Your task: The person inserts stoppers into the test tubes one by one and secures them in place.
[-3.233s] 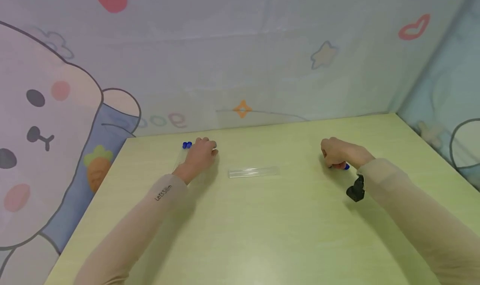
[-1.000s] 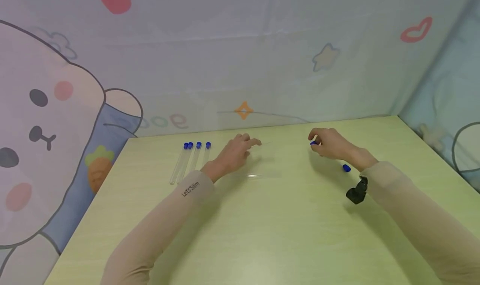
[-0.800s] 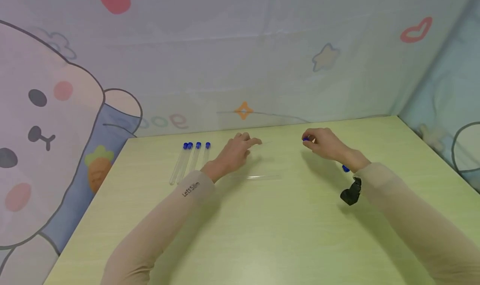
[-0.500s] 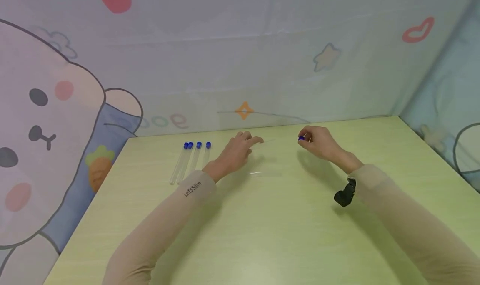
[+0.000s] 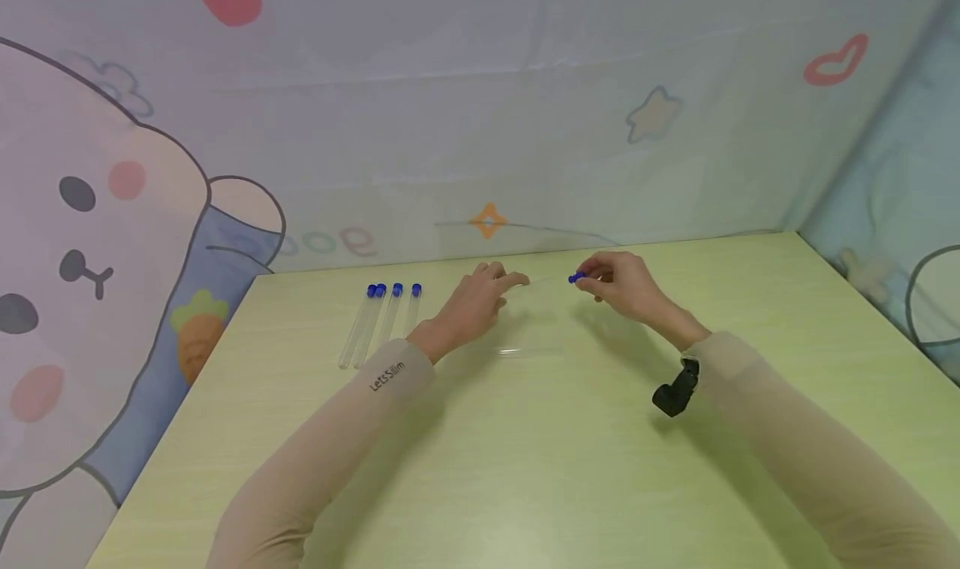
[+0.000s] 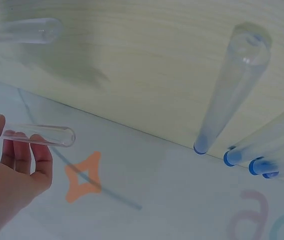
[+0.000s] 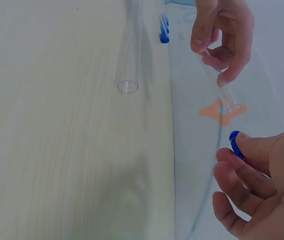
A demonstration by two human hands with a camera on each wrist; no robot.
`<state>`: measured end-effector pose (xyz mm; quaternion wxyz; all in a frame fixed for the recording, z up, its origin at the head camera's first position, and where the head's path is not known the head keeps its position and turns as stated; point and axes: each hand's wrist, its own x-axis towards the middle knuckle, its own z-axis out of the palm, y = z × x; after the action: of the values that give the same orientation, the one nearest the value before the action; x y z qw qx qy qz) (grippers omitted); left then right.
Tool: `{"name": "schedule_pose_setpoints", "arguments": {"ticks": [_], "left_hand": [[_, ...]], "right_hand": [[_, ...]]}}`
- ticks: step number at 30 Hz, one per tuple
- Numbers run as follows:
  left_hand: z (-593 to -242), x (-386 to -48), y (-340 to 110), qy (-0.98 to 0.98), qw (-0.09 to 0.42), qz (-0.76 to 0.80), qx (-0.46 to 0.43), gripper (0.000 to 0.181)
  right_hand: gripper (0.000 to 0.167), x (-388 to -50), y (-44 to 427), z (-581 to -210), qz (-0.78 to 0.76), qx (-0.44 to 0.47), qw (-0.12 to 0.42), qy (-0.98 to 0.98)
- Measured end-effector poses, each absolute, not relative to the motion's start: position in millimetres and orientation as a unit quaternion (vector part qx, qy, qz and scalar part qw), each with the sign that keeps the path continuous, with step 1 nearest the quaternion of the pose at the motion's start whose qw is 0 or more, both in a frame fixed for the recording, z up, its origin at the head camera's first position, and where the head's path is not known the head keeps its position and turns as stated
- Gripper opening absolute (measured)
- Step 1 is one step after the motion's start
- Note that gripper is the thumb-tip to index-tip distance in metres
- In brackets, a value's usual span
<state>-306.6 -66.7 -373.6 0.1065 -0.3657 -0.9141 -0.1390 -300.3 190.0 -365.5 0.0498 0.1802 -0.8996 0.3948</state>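
My left hand (image 5: 471, 304) grips a clear test tube (image 6: 51, 135) between thumb and fingers, above the table. Its open mouth (image 7: 234, 108) points toward my right hand (image 5: 624, 286). A blue stopper (image 7: 236, 144) is pinched between the right thumb and index finger, a short gap from that mouth. In the head view the held tube is barely visible. Below the hands an uncapped test tube (image 7: 128, 75) lies on the table. Several tubes with blue caps (image 5: 397, 289) lie side by side left of my left hand.
The pale wooden table (image 5: 525, 452) ends at a printed cloth backdrop (image 5: 420, 119) behind the hands. A black wrist camera (image 5: 677, 388) hangs below the right cuff. The capped tubes lie near the back left of the table.
My left hand has left the capped tubes and lifted a clear tube. My right hand has picked up a blue stopper and moved left toward the tube's mouth; another stopper is now hidden.
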Motion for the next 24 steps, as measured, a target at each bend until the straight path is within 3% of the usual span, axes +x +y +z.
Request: {"name": "schedule_pose_setpoints", "arguments": {"ticks": [24], "left_hand": [[-372.7,-305.4,-62.5,-0.914,0.081,-0.141,-0.371,0.046]], "right_hand": [[0.024,-297.0,175.7,-366.7,0.425,0.187,0.019,-0.885]]}}
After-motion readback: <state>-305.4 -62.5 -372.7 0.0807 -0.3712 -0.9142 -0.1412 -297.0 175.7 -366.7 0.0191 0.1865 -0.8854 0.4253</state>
